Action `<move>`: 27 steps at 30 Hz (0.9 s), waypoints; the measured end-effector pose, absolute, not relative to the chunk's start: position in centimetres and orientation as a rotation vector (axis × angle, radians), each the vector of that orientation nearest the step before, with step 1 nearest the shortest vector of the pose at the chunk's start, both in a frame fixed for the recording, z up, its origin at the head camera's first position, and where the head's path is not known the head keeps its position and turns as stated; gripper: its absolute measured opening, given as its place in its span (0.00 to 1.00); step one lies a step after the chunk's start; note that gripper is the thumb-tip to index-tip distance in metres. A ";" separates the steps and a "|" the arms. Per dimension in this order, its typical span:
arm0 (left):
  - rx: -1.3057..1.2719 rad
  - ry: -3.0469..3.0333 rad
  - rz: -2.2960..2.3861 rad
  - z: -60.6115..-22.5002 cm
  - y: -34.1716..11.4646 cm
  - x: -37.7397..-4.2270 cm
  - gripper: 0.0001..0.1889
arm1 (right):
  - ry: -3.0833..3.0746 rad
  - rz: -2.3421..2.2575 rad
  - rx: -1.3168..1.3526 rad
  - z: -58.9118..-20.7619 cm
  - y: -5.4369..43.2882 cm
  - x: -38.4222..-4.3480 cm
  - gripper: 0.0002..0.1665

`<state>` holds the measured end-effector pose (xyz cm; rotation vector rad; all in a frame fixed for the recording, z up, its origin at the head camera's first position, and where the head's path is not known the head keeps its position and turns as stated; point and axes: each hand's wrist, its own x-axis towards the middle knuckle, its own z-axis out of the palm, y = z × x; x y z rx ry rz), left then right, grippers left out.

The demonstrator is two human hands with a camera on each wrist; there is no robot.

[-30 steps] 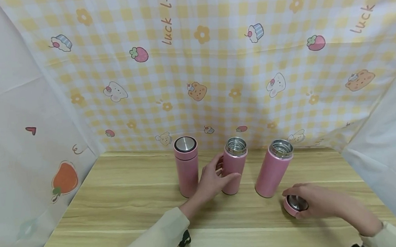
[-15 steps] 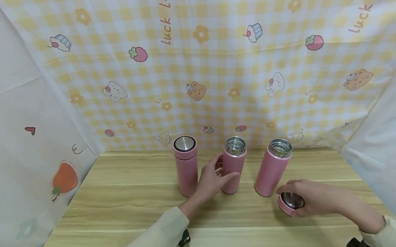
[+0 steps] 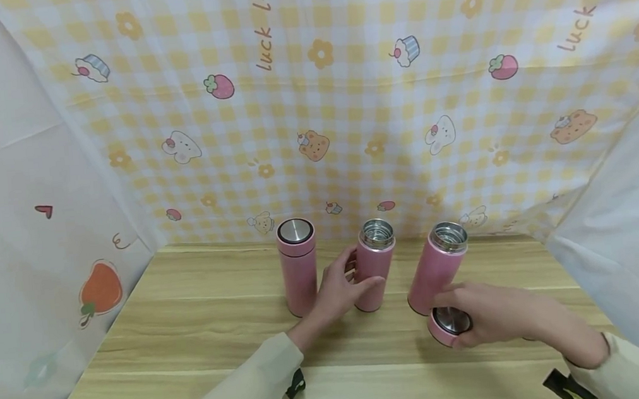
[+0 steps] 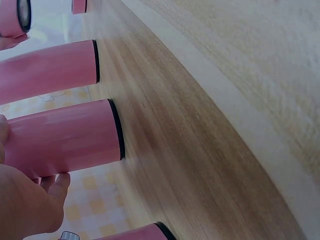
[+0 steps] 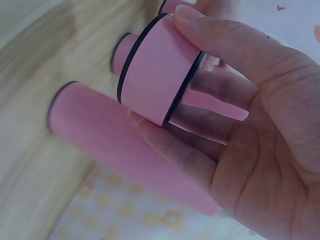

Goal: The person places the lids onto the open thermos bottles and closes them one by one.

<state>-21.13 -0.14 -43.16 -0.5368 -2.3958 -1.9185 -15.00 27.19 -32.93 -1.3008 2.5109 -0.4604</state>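
Three pink thermos bottles stand in a row. The left bottle (image 3: 300,277) wears its steel-topped lid. My left hand (image 3: 341,291) grips the body of the middle bottle (image 3: 375,264), whose steel mouth is uncovered. Also uncovered is the right bottle (image 3: 439,265), its lower part covered by my right hand in the head view. With thumb and fingers my right hand (image 3: 491,312) pinches a pink lid (image 5: 155,70) by its side, raised off the table just in front of the right bottle. The lid's steel top faces up.
Another short pink piece (image 4: 79,6) stands on the wooden table (image 3: 194,337) beyond the held lid in the left wrist view; my right forearm mostly hides it in the head view. A yellow checked cloth (image 3: 266,115) hangs close behind the bottles.
My right hand has carried the lid left and slightly up, closer to the right bottle. My left hand keeps its grip on the middle bottle.
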 end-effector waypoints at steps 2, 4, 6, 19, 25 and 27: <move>-0.539 -2.395 -1.926 -43.2 -0.1 -21.2 0.36 | 2.516 -0.438 -1.300 -32.3 26.7 -14.9 0.23; -0.541 -2.393 -1.933 -43.1 -0.1 -21.1 0.36 | 2.528 -0.403 -1.293 -31.5 26.3 -14.8 0.23; -0.541 -2.395 -1.933 -43.0 -0.1 -21.1 0.36 | 2.542 -0.366 -1.291 -30.7 25.7 -14.7 0.24; -0.561 -2.389 -1.933 -42.9 -0.3 -21.1 0.36 | 2.581 -0.259 -1.382 -25.8 23.2 -15.0 0.31; -0.567 -2.386 -1.933 -42.9 -0.3 -21.1 0.36 | 2.625 -0.188 -1.406 -23.3 22.5 -15.6 0.32; -0.570 -2.384 -1.933 -43.0 -0.3 -21.1 0.35 | 2.625 -0.206 -1.427 -22.8 22.3 -16.0 0.32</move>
